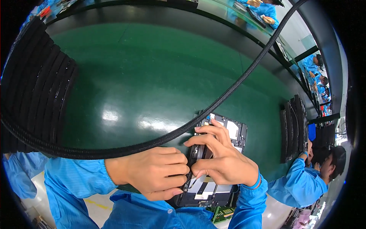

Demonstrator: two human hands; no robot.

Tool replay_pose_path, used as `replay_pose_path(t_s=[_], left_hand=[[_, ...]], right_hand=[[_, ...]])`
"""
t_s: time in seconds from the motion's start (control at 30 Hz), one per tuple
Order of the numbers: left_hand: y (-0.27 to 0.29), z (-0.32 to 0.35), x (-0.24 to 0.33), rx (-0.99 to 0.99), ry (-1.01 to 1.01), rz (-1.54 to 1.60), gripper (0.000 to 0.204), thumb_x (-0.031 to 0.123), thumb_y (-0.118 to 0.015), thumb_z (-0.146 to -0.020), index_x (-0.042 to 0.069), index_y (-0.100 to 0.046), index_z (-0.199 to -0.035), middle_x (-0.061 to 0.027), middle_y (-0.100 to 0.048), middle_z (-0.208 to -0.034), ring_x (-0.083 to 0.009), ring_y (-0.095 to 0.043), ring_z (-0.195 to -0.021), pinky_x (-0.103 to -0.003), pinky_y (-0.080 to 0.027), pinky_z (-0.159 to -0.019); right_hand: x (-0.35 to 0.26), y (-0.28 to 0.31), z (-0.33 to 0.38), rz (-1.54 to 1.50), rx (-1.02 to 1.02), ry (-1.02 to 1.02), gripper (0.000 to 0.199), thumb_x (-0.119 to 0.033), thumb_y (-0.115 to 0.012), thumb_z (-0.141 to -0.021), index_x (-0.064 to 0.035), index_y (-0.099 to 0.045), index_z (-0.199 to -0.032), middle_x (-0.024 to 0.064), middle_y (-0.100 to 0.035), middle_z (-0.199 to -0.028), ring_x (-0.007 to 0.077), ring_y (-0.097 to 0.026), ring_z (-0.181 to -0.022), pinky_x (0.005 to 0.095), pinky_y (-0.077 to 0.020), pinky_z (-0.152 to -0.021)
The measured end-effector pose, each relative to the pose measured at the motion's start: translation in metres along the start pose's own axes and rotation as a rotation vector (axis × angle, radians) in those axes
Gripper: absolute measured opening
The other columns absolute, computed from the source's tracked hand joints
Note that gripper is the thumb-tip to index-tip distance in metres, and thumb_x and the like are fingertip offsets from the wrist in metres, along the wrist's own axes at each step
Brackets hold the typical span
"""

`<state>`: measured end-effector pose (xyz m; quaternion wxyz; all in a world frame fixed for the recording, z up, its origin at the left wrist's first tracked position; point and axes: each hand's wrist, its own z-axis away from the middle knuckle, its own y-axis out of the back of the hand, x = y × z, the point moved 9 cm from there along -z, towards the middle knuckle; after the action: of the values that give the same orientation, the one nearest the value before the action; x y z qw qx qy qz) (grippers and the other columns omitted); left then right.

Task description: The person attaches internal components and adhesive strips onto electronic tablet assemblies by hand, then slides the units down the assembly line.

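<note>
So, LH (pixel 156 173) curled, RH (pixel 228 161) arched

Green table (pixel 164 76), surface glossy; bears tall black stack (pixel 38 84) left, smaller black stack (pixel 294 126) right, opened electronic device (pixel 233 131) at near edge.

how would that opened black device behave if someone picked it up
The opened black device would probably feel stiff, with a rigid-looking frame around it. It is likely fragile, since inner parts lie exposed. Its flat, rectangular shape makes rolling unlikely.
</note>
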<state>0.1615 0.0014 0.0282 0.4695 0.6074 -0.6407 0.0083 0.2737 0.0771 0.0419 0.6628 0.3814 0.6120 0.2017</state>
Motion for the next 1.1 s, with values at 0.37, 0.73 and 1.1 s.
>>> replay_pose_path(t_s=[0.37,0.73,1.1], left_hand=[[-0.006,-0.003,0.023,-0.129,-0.252,-0.260,0.033,0.035,-0.076,-0.097,0.002,-0.079,-0.102,-0.0112,-0.073,-0.101,-0.0271,-0.073,-0.100,-0.045,-0.064,-0.101],[-0.009,-0.010,0.022,-0.162,-0.235,-0.295,0.023,0.026,-0.072,-0.093,0.004,-0.079,-0.099,-0.0120,-0.073,-0.096,-0.0261,-0.074,-0.095,-0.043,-0.067,-0.101],[-0.001,-0.023,0.013,-0.118,-0.282,-0.431,0.028,0.028,-0.076,-0.094,0.000,-0.079,-0.096,-0.0125,-0.075,-0.095,-0.0272,-0.076,-0.096,-0.046,-0.066,-0.102]], right_hand=[[0.006,0.005,0.005,0.114,0.098,-0.055,0.017,-0.010,-0.091,-0.074,-0.0138,-0.077,-0.084,0.0074,-0.067,-0.139,0.0391,-0.048,-0.148,0.0718,-0.0309,-0.131],[0.006,0.010,0.007,0.154,0.255,-0.021,0.020,-0.007,-0.089,-0.074,-0.0089,-0.075,-0.088,0.0061,-0.067,-0.121,0.0351,-0.059,-0.134,0.0680,-0.0415,-0.126],[0.003,0.016,0.013,0.071,0.385,0.091,0.028,0.002,-0.080,-0.070,-0.0073,-0.071,-0.095,0.0076,-0.057,-0.094,0.0325,-0.062,-0.106,0.0603,-0.0442,-0.124]])
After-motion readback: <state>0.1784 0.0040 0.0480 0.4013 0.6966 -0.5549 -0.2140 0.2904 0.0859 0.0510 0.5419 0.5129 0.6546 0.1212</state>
